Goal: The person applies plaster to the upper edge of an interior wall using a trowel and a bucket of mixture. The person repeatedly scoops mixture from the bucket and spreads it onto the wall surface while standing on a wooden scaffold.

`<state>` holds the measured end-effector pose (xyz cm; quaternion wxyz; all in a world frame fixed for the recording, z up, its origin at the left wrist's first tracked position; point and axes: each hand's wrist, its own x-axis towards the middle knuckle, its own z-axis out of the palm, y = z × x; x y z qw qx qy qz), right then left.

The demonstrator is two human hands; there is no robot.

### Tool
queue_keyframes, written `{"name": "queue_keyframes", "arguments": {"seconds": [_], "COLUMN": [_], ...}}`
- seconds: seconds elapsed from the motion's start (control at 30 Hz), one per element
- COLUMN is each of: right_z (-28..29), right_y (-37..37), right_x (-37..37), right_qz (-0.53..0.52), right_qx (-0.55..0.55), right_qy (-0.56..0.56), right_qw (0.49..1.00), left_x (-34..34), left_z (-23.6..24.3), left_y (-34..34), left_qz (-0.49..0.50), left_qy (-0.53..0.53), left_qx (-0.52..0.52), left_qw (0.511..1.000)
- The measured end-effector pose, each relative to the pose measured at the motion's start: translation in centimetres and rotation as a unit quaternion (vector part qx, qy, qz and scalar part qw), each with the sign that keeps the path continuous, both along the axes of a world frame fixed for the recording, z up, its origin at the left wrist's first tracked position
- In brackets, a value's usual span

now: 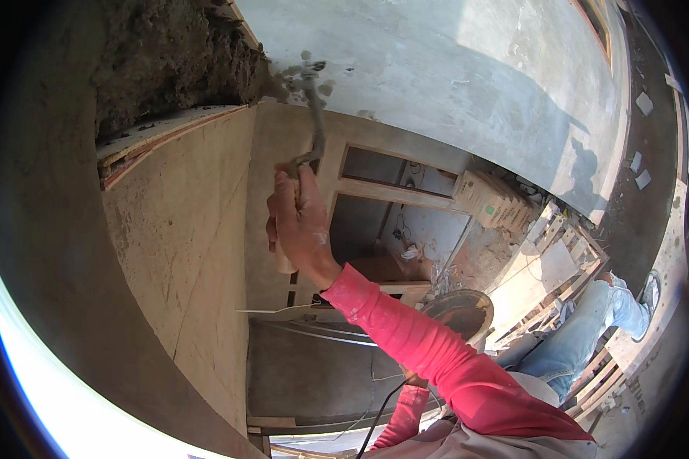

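Note:
My right hand [302, 218] is raised with its fingers wrapped round the light handle of a trowel [314, 115]. Its narrow grey blade is smeared by motion and points up to the wall, next to dark wet mortar spots [306, 80]. Left of the blade, rough dark mortar [184, 61] covers a recess above a board edge. My left hand [415, 379] is low in the picture, mostly covered by my right arm, so its fingers do not show. Close to it is a round bucket [486, 312] with brown-grey material inside, partly behind my right sleeve.
A grey plastered wall [436, 69] fills the upper right. Beneath it stand a window frame [398, 187] and stacked cartons [494, 203]. Wooden slats and planks [540, 268] lie at the right, by my jeans-clad leg [582, 336]. A dark cable [379, 417] hangs near my left arm.

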<state>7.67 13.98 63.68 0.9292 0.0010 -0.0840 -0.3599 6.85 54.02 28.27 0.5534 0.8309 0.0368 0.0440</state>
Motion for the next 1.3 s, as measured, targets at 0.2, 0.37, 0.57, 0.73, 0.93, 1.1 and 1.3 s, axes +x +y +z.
{"name": "queue_keyframes", "arguments": {"seconds": [0.2, 0.37, 0.57, 0.73, 0.93, 1.1, 1.3], "right_z": [-2.2, -2.1, 0.3, 3.6, 1.3, -0.4, -6.2], "right_y": [0.5, -0.7, -3.0, -0.8, 0.3, 0.7, -2.1], "right_x": [-2.5, 3.8, 7.8, 6.9, 6.0, 3.9, 0.2], "right_qz": [0.099, 0.154, 0.096, 0.072, 0.039, 0.031, 0.168], "right_qx": [0.036, -0.027, -0.061, -0.061, -0.070, -0.138, -0.175], "right_qy": [-0.093, -0.040, -0.013, -0.064, -0.058, -0.057, -0.164], "right_qw": [0.990, 0.987, 0.993, 0.993, 0.995, 0.988, 0.956], "left_x": [-0.4, -0.4, -2.5, 0.2, -0.8, -0.9, 0.0], "left_z": [0.6, 1.6, 5.0, 1.4, 2.1, 0.2, -0.8], "left_y": [-0.1, -1.0, -6.9, 1.0, -2.2, 0.0, 0.0], "left_qz": [-0.029, -0.121, 0.085, -0.194, 0.164, 0.086, -0.071], "left_qy": [-0.028, -0.069, 0.107, -0.140, 0.127, 0.034, -0.106], "left_qx": [0.043, 0.077, -0.025, -0.044, -0.027, -0.011, 0.243], "left_qw": [0.998, 0.987, 0.990, 0.970, 0.978, 0.996, 0.962]}}
